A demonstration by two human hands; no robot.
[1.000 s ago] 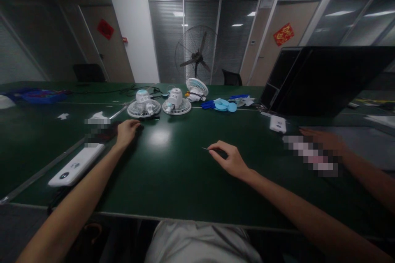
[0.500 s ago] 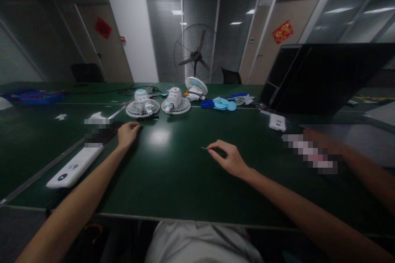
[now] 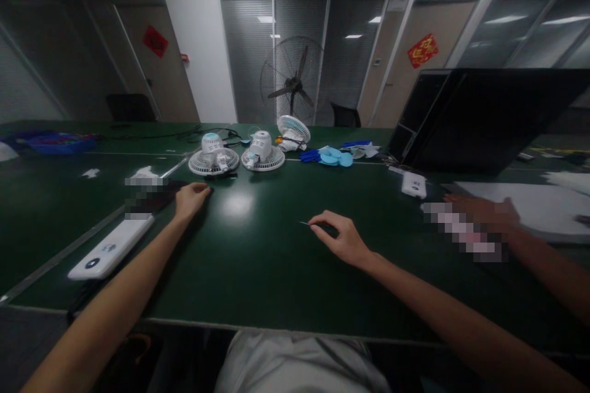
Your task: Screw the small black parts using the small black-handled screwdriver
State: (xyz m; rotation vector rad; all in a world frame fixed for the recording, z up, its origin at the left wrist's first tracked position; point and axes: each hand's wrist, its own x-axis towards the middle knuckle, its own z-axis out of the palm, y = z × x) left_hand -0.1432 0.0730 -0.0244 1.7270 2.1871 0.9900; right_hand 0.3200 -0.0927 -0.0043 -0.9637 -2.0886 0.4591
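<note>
Rod (image 3: 303,223) pt-hidden in R hand (image 3: 342,238).

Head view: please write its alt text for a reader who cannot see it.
A person's right hand pinches a thin object over a green table; the left hand is nearer three small white fans. Further right, another person's hand shows.

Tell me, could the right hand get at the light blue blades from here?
Probably yes, by reaching forward: only green table seems to lie between the right hand and the light blue blades. Its fingertips pinch a thin rod, though, which might hinder a grasp.
</note>
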